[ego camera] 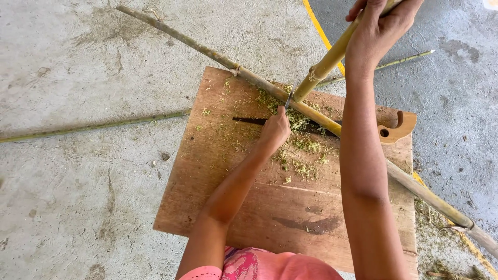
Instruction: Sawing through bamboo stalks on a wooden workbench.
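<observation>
— What is the left hand (274, 130) doing?

— It sits near the centre of the frame, fingers curled shut around a small blade (288, 98) whose metal tip sticks up from the fist. The tip meets the spot where two bamboo pieces cross.

— And the right hand (381, 23)?

— At the upper right, wrapped closed around a short bamboo stick (328, 64). That stick slants down and left, and its lower end rests against the long bamboo pole (218, 54).

— Where does the pole lie?

— It runs from the upper left of the frame diagonally to the lower right edge, passing over a wooden board (249, 207) that lies on the concrete floor (78, 181). The right forearm crosses in front of it and hides a stretch.

— Anything else on the board?

— Green shavings (303, 155) are scattered around the left hand. A dark knife blade lies flat under the pole, and its curved wooden handle (397, 129) shows at the board's right edge, partly behind the forearm.

— And off the board?

— A thin green stalk (93, 126) lies on the floor at the left, and another thin one (407, 59) at the upper right, beside a yellow line (317, 28).
</observation>
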